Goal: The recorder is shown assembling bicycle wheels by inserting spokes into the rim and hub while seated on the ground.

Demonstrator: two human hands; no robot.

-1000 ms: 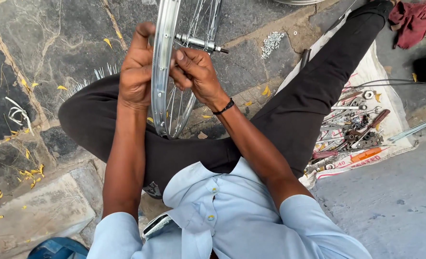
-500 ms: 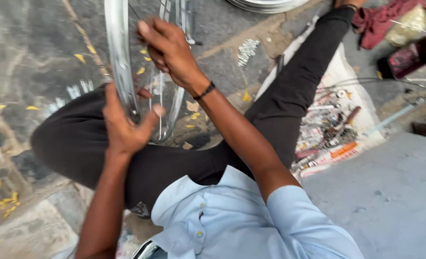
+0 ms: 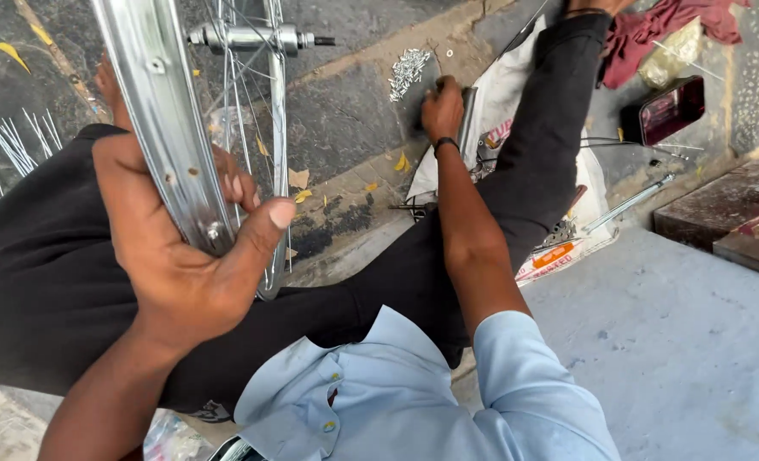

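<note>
step: wheel lacing | left hand (image 3: 183, 273) is gripping rim (image 3: 162, 128) closed | right hand (image 3: 442, 107) is curling over nipples (image 3: 408, 70) at 1 o'clock, grasp unclear | next: pinching one cleanly

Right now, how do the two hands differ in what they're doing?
The left hand is close to the camera, its grip wrapped around the silver wheel rim, thumb up. The right hand is stretched far out, down at the stone floor beside the pile of small metal bits, off the wheel rim. Whether it holds anything cannot be told. Both are bare.
</note>
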